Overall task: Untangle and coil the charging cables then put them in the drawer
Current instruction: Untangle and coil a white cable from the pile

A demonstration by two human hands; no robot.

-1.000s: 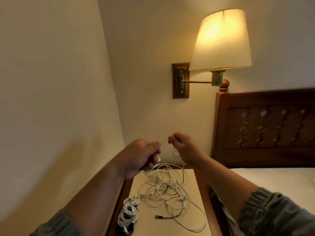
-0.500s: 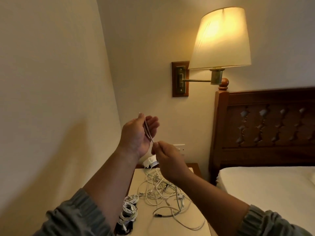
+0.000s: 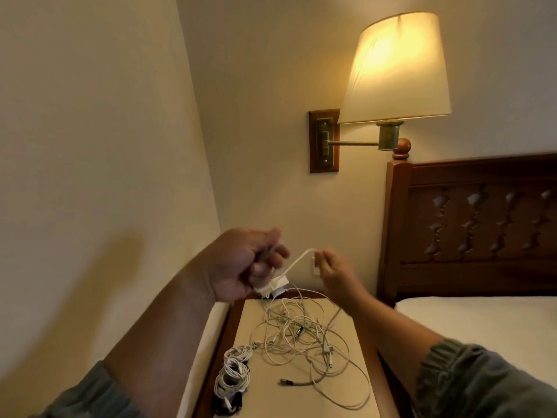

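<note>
2 hands grip 1 white cable point(image 3: 297, 260) between them: left hand point(image 3: 244, 267) clenched, right hand point(image 3: 330, 271) pinching its end.

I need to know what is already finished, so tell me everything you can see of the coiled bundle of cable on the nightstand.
The coiled bundle is white, thin and smooth, plastic-looking cord wound into tight overlapping loops. It forms an elongated bunch lying flat near the front left corner of the nightstand, along its left edge. Its near end rests on something dark that I cannot identify. A strand leads from its far end towards the loose tangle, which lies beside it to the right. Neither hand touches it.
</note>
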